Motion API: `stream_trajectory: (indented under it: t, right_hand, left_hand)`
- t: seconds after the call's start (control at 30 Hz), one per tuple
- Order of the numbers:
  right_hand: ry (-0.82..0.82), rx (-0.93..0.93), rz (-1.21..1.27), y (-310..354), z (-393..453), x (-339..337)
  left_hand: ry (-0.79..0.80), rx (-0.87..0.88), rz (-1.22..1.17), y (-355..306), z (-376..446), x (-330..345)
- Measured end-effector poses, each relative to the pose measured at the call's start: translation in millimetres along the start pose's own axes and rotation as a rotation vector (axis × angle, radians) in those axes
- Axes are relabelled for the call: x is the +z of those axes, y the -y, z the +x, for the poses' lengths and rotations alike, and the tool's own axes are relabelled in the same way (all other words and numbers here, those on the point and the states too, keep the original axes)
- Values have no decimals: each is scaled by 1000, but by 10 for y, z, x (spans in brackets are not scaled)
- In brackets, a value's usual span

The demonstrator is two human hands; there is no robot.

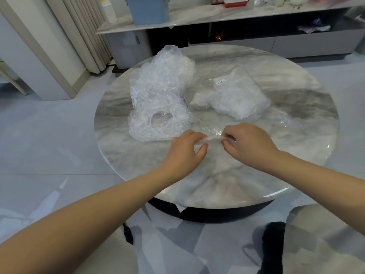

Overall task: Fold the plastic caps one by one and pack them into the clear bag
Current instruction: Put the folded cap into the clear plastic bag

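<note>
Pinching one thin plastic cap (214,139) between them, the left hand (184,153) and the right hand (247,144) each curl thumb and fingers round an end of it, just above the near part of the round marble table (227,180). One loose pile of crumpled caps (161,95) stands on the left half of the table, rising toward the far edge; the individual caps in it cannot be counted. One clear bag (235,95) lies to the right of the pile, apart from it, bearing a small white label near its far corner and holding white folded plastic, number not discernible. A flat clear film lies on the table between the bag and the right hand. Beyond the table runs one low grey cabinet (256,42) with a marble top, on which stand one blue bin (149,10) and several smaller items, too blurred to identify. Pleated curtains (83,30) hang at the far left.
</note>
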State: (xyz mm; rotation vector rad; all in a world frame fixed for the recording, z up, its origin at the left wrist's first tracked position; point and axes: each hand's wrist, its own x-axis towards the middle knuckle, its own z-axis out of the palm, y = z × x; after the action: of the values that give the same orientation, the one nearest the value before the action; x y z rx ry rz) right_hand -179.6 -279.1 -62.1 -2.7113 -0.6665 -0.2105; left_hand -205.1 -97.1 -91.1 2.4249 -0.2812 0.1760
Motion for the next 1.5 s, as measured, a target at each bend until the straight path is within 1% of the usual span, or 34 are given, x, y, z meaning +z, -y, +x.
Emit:
stream_trajectory:
  t: [0.07,0.2,0.27,0.33,0.43,0.57,0.67,0.73,0.87,0.97,1.0,1.1,1.2,1.27,1.33,1.4,1.5]
  right_hand:
    - [-31,106,95,-110,65,-44]
    - [-6,385,321,-312,207,-74]
    - [18,475,391,-391,240,-43]
    - [48,528,439,-432,249,-12]
    - [62,567,487,-445,236,25]
    - [124,623,518,-486,200,82]
    - [175,643,509,-535,159,111]
    - [197,643,530,-546,153,103]
    - [274,663,514,-562,190,116]
    - [299,761,585,-564,259,119]
    - [273,831,669,-578,289,115]
    - [165,1042,1054,-666,387,122]
    - [66,1154,1280,-775,455,181]
    - [-55,1192,1389,-815,498,244]
    - [-158,1225,1399,-828,548,308]
    - [-218,1240,1335,-835,599,370]
    - [-322,1186,1218,-842,657,418]
  left_hand:
    - [-6,-44,13,1,67,16]
    - [-4,-91,-2,37,241,96]
    - [-2,-93,19,21,333,156]
    - [19,-55,113,7,425,221]
    - [70,16,316,8,545,338]
    - [156,33,488,-10,648,517]
    - [98,56,569,-15,729,595]
    - [34,60,540,-15,792,576]
    - [-95,-54,241,-43,868,501]
    - [-143,-90,78,-106,844,477]
    - [-152,-73,63,-124,827,475]
    - [-170,10,87,-123,763,478]
    - [-149,40,84,-115,679,467]
    - [-134,53,69,-123,630,461]
    - [-126,66,71,-136,594,451]
    - [-124,73,70,-140,573,439]
    - [-123,76,73,-128,556,427]
